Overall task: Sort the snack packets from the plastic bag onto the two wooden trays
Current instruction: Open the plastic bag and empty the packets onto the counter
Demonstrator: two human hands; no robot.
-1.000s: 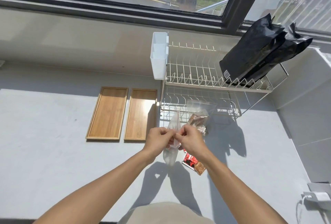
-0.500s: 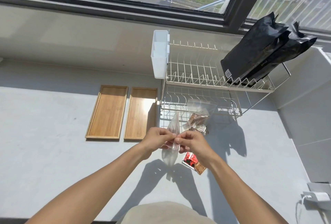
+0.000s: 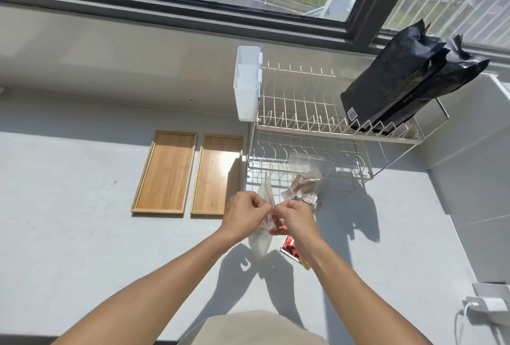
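My left hand (image 3: 244,216) and my right hand (image 3: 296,217) both pinch the top of a clear plastic bag (image 3: 260,242) with a red zip strip, held above the grey counter. A red snack packet (image 3: 291,249) lies on the counter under my right wrist. A second clear bag with brown snack packets (image 3: 305,184) rests just beyond my hands, by the rack's foot. Two wooden trays sit side by side to the left: the left tray (image 3: 165,173) and the right tray (image 3: 218,175), both bare.
A white wire dish rack (image 3: 311,124) stands behind the bags, with a white plastic holder (image 3: 246,82) on its left end and black pouches (image 3: 408,82) on its right. A white charger (image 3: 488,304) lies at the right edge. A window runs along the back.
My hands and the clear bag have stayed almost in place; my fingers have shifted slightly on the bag's top edge. The view has tilted a little upward.
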